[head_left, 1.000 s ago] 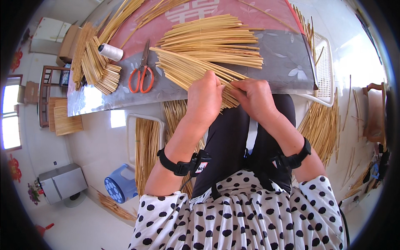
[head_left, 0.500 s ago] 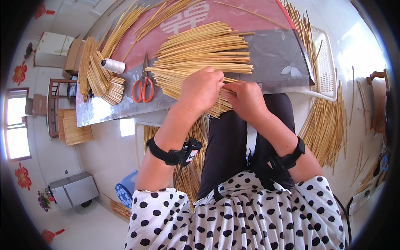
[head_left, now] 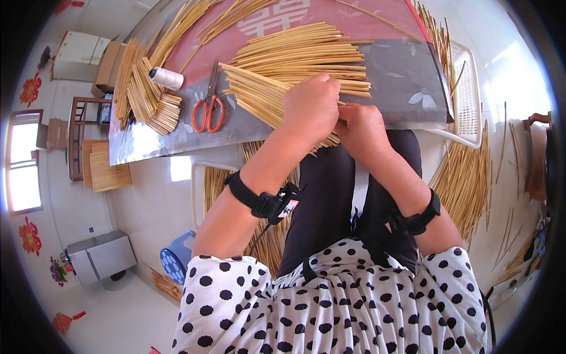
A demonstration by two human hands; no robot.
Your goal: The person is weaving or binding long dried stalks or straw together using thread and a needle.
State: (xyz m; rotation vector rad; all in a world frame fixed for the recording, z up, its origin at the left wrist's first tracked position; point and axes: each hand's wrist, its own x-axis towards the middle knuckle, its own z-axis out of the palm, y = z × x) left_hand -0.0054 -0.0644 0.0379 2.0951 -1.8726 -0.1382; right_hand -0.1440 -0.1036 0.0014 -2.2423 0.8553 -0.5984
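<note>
A fan of straw stalks [head_left: 253,91], bunched toward one end, lies at the table's near edge under my hands. My left hand [head_left: 312,105] is closed over the narrow end of these stalks. Right beside it, my right hand [head_left: 364,131] is closed in a pinch at the stalk ends. What its fingertips hold is hidden; a thin pale strand showed there earlier. Just beyond lies a wider sheaf of straw stalks [head_left: 300,50], spread side by side. Orange-handled scissors [head_left: 212,89] and a spool of white thread [head_left: 167,78] rest to the left.
Bundled straw stalks [head_left: 144,97] lie at the table's left end. A white plastic basket [head_left: 471,100] stands off the right edge, with long loose stalks [head_left: 463,183] below it. More stalks fill a container beside my left leg. A blue stool [head_left: 177,259] stands lower left.
Both hands, still close together, appear slightly farther right and up in the view. The stalk fan has turned a little, its left end now overlapping the sheaf's near side. The whole view has shifted slightly.
</note>
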